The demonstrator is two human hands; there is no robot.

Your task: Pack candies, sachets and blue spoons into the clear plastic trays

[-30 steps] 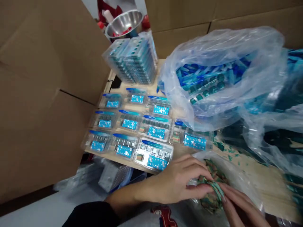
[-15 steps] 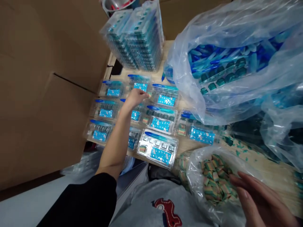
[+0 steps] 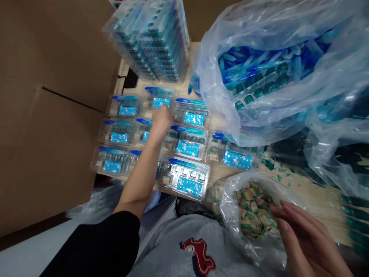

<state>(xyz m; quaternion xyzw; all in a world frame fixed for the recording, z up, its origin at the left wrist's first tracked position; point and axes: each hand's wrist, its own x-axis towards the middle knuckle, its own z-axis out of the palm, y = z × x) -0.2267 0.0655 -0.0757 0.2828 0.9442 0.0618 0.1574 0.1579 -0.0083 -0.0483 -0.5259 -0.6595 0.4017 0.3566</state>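
My left hand [image 3: 162, 118] is closed over the clear plastic trays, between an upper tray [image 3: 163, 92] and the tray beside it [image 3: 194, 105]. Its fingertips are turned away, so whatever they hold is hidden. Each tray bears a blue pen-like stick and a blue patterned packet; several also show a small striped block, such as the one in the nearest tray [image 3: 166, 179]. At lower right, my right hand [image 3: 309, 240] has thumb and fingers apart, with nothing visible between them. It hovers at the edge of a plastic bag [image 3: 229, 211] full of striped blocks [image 3: 255, 211].
Tall stacks of clear trays [image 3: 161, 46] stand at the back. A big plastic bag [image 3: 209, 73] of blue sticks [image 3: 239, 57] lies at right, with a tray of teal pieces [image 3: 269, 87] on top. Cardboard [image 3: 52, 134] walls the left. Teal scraps [image 3: 279, 177] litter the table.
The view has shifted, and most things appear further left. My left hand has shifted slightly right relative to the trays, its fingers now curled out of sight. My right hand stays beside the block bag.
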